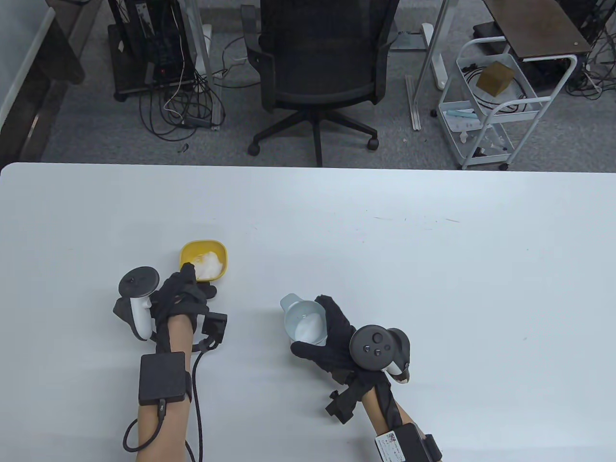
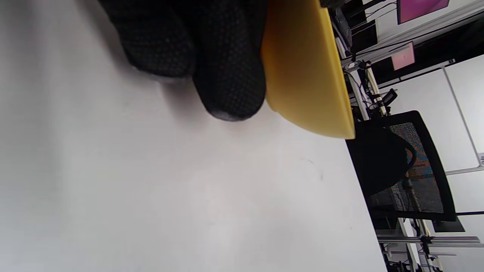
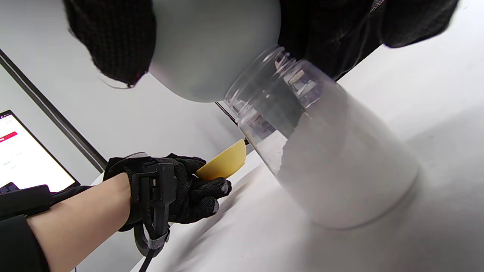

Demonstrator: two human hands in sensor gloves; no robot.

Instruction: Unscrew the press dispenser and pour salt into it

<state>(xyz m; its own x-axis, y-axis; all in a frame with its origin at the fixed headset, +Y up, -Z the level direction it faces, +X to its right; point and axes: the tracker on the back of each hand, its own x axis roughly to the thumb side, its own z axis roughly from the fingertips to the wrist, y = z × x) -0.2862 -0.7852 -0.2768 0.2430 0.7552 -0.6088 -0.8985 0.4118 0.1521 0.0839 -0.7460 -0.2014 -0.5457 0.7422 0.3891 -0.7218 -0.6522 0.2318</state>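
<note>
On the white table (image 1: 433, 288), left fingers (image 2: 227, 68) clasp the yellow bowl (image 1: 204, 260); right fingers (image 1: 332, 313) clasp the funnel (image 1: 303, 325).

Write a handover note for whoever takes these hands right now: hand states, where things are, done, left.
Left hand grips the near rim of the yellow bowl, which rests on the table with salt in it.
Right hand holds the grey funnel on the mouth of the clear jar.
Done: jar open, mostly full of salt.
Left: finish pouring if needed, remove funnel. The press top is not in view.
</note>
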